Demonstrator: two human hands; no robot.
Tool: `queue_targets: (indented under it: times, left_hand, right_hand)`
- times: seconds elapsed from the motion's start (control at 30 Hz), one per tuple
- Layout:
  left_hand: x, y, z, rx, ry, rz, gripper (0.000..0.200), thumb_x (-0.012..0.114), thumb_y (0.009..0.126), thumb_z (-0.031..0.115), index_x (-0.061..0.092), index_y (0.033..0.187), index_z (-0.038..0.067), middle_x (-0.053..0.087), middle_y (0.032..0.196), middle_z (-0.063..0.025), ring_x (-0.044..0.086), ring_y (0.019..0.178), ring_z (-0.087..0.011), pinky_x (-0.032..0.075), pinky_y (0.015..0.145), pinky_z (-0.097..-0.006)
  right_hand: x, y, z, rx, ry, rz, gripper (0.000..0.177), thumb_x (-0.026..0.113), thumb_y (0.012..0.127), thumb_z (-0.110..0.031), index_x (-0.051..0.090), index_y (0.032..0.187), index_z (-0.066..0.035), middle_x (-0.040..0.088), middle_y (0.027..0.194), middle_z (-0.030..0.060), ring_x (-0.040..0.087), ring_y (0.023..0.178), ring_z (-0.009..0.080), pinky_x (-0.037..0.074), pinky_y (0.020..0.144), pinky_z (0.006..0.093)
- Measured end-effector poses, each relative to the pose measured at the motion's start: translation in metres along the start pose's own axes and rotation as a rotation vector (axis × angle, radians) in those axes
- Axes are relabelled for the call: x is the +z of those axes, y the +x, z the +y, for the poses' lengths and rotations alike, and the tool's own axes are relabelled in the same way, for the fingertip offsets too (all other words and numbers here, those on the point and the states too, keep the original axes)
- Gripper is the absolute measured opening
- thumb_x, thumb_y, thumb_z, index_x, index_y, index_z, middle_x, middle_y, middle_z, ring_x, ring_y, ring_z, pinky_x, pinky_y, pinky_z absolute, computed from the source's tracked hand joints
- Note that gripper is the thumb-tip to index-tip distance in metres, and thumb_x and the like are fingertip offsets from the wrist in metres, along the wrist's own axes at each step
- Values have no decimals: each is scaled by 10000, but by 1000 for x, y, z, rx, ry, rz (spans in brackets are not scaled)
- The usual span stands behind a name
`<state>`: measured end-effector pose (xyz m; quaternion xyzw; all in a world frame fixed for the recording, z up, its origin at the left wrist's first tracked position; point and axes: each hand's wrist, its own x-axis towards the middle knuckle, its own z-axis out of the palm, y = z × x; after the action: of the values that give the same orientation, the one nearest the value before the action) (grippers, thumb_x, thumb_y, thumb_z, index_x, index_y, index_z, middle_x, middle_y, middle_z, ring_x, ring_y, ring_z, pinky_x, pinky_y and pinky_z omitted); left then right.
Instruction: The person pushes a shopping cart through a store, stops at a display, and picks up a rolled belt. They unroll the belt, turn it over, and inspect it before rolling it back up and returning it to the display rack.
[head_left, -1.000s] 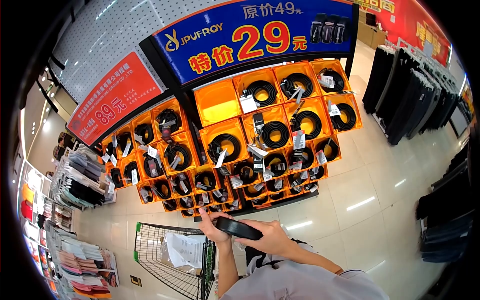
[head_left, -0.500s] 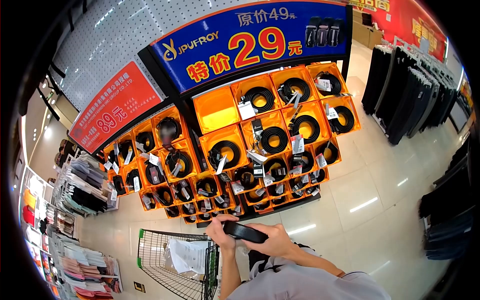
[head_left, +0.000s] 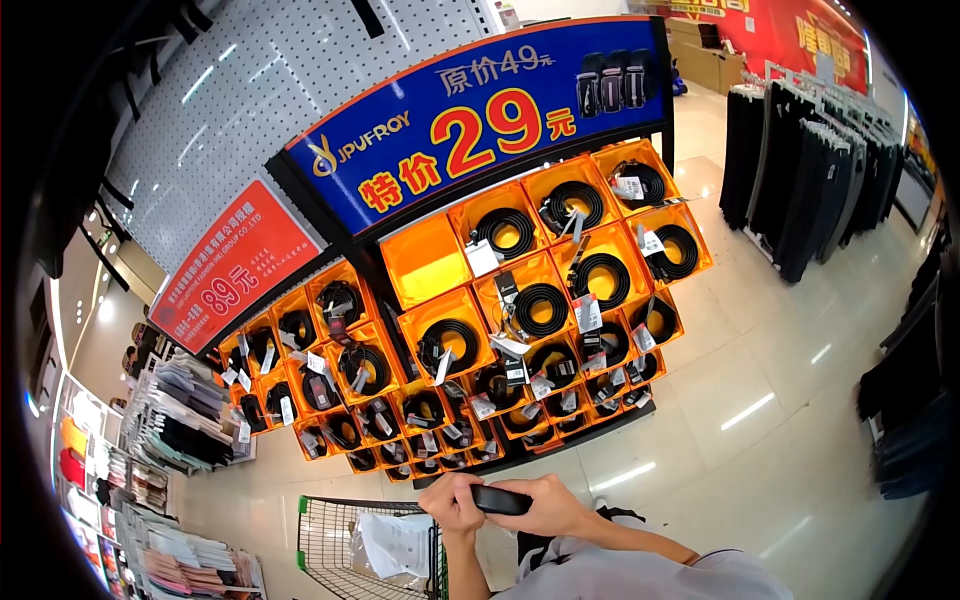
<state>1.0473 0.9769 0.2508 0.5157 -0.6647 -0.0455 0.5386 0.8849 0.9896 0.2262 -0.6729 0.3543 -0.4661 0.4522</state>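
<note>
A coiled black belt (head_left: pixel 500 499) is held between my two hands at the bottom middle of the view, its smooth outer side showing. My left hand (head_left: pixel 452 503) is closed on the coil's left end, fingers curled. At the other end, my right hand (head_left: pixel 552 507) grips it with the thumb along the top. Just beyond the hands stands a rack of orange boxes with rolled black belts, such as one rolled belt (head_left: pixel 541 310) with a tag. One orange box (head_left: pixel 424 262) at the upper left of the main section holds no belt.
A wire shopping cart (head_left: pixel 330 540) with a white plastic package (head_left: pixel 395 543) stands left of my hands. Price signs, a blue sign (head_left: pixel 400 130) and a red sign (head_left: pixel 235 265), top the rack. Trousers (head_left: pixel 815 170) hang at right, folded clothes (head_left: pixel 170 550) at left.
The view has shifted and tilted, so the rack and cart sit lower. The belt has turned slightly and shows less of its side, while my left fingers have curled closer round its end.
</note>
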Motion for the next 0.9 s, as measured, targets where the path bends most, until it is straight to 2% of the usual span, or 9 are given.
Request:
queue_targets:
  times: [0.1,0.2,0.33,0.4,0.47,0.53,0.67,0.73,0.9]
  left_hand:
    - [2,-2,-2,-79,-28,48,532,423,973,236,683,596,-36,607,512,-102,551,433,-201,415,479,-279]
    - [3,-2,-7,-177,-130,106,633,368,1025,285,666,574,-44,607,510,-114,544,421,-200,436,488,-271]
    - [2,-1,-8,-492,-551,231,636,341,1046,346,555,562,-6,548,497,-144,542,405,-238,481,446,-328]
    - [2,0,-15,-613,-806,282,644,329,1048,352,552,554,5,551,505,-146,528,396,-246,477,444,-329]
    - [1,-7,-26,-655,-940,266,652,323,1045,369,575,568,5,565,520,-154,526,407,-257,472,452,-356]
    - [3,-10,-28,-790,-1284,246,674,299,1046,363,594,569,-10,594,540,-173,554,416,-285,482,440,-372]
    - [7,-25,-34,-956,-1487,194,659,304,1039,357,660,623,-11,621,560,-170,590,477,-300,502,511,-391]
    - [13,-35,-39,-939,-1528,206,646,319,1033,366,673,642,-7,632,580,-167,597,507,-295,492,527,-384]
    - [20,-42,-38,-1186,-1581,239,551,437,995,368,646,609,35,602,566,-124,561,508,-275,457,525,-362]
  right_hand:
    - [-1,2,5,43,-8,-46,439,827,742,-210,707,1125,-33,733,815,136,728,684,222,575,662,298]
    - [-6,3,2,13,60,-121,476,798,793,-267,672,1186,-30,729,941,181,729,775,310,576,713,333]
    - [-9,0,4,24,198,-230,536,794,813,-274,629,1260,-30,727,1023,178,731,840,251,564,767,311]
    - [-7,-1,0,31,308,-242,559,836,788,-230,630,1260,-10,729,928,120,692,809,141,556,751,276]
    - [-9,0,-5,39,286,-295,589,849,782,-241,616,1260,10,710,895,112,667,783,124,544,722,263]
    - [-8,-1,-5,-9,333,-282,571,858,773,-244,628,1225,18,699,904,118,659,765,122,536,694,257]
    - [-18,5,1,25,228,-487,595,860,765,-284,624,1224,11,690,950,140,670,767,164,544,704,264]
    - [-17,6,13,-39,187,-520,573,853,769,-299,631,1196,13,684,940,139,666,761,181,539,692,272]
    - [-16,9,12,-125,109,-538,496,827,792,-328,644,1092,21,659,896,133,642,734,221,510,637,306]
